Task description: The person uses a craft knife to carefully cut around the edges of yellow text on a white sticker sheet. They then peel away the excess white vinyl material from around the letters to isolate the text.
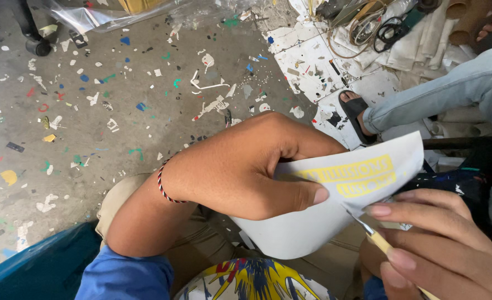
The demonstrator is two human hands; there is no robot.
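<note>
Grey concrete floor (118, 139) littered with vinyl scraps (210, 105); left hand (240, 166) fingers clamp white sticker sheet (307, 222); right hand (440, 244) fingers pinch craft knife (371, 233).

This looks like a small workshop where people cut sticker sheets. The grey concrete floor (118, 128) is messy, with lots of tiny cut-off bits (207, 105) in white, blue, green and yellow lying all over it, and near the top edge there is a clear plastic bag (98, 16), some coiled wires (374, 28) and cardboard tubes (468, 14). Another person's foot in a black sandal (354, 114) rests on white sheets (307, 61) spread on the floor.
</note>
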